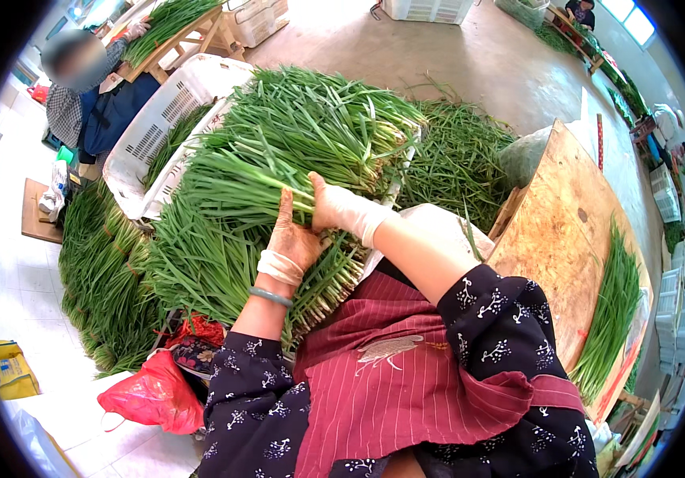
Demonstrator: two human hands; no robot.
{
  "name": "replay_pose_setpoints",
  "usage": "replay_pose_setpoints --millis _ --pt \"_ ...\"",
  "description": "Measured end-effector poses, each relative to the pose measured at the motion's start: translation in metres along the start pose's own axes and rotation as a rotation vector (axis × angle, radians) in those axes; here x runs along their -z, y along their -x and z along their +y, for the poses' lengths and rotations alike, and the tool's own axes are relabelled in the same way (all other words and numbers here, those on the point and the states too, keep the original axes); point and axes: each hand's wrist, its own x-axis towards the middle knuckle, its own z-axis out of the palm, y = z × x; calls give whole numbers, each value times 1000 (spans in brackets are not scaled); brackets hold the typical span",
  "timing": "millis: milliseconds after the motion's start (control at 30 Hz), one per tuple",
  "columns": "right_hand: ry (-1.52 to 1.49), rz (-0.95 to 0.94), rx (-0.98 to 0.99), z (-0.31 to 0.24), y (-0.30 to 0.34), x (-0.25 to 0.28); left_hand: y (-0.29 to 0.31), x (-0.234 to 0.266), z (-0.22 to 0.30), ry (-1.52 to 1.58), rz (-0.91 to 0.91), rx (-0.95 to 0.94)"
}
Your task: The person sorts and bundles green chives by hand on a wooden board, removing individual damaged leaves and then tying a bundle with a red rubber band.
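Both hands (315, 227) on green chives (279, 159)

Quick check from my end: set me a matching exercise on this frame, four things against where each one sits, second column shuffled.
Things:
1. right hand
2. left hand
3. red plastic bag
4. white crate

Places:
A. on the floor at lower left, beside the person's sleeve
B. gloved in white, gripping the bundle of green stalks
C. tilted on edge behind the heaped greens, upper left
D. bare, a band wrapped at the wrist, pressed against the stalks just left of the gloved hand

Pairs: 1-B, 2-D, 3-A, 4-C
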Motion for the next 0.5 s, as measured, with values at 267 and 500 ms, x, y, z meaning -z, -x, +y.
replay_pose_setpoints --millis 267,500 --pt "527 568 298 -83 82 63 42 -59 45 199 -350 -248" --pt "713 837 521 -109 157 116 81 -128 66 16 -387 -468"
